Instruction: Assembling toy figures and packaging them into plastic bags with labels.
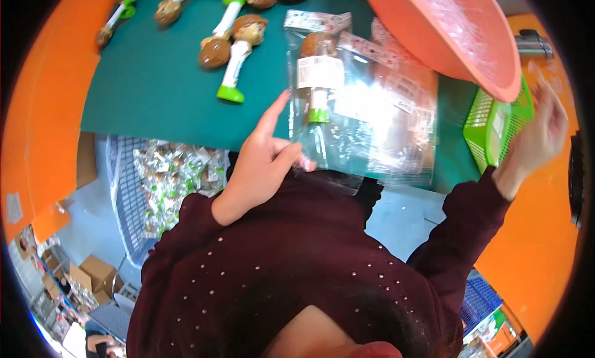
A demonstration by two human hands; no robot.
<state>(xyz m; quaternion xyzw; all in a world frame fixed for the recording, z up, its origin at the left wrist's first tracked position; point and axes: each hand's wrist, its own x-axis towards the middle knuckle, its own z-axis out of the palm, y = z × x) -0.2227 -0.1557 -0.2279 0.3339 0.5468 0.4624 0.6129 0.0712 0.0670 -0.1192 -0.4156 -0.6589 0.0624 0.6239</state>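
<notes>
Closest to the lens is the person's dark maroon sweater [291, 265] with little studs, filling the bottom middle. Both sleeves go up from it toward the green tabletop [161, 79].

Landmark is the stack of clear plastic bags [372, 122] at the tabletop's near edge. Left hand [260, 166] sits at the stack's near-left corner, index finger stretched up along the left side of the top bag and thumb touching its lower edge, the rest loosely curled. So it's pinching or steadying the bag, can't tell which. That top bag has a toy figure [317, 73] packed in it, brown head away from the person and green base toward them.

Right hand [539, 135] is well right of the stack and blurry, fingers spread and holding nothing, next to a green plastic basket [489, 129]. A big orange basin [458, 30] hangs over the stack's far-right corner, and its rim overlaps the basket.

More loose toy figures [238, 48] lie left and beyond the stack, with a wide bare strip of green between them and the near edge. Below that edge, left of the stack, there's a white mesh crate [127, 191] full of small wrapped pieces [173, 178]. Orange borders run down both sides of the tabletop.
</notes>
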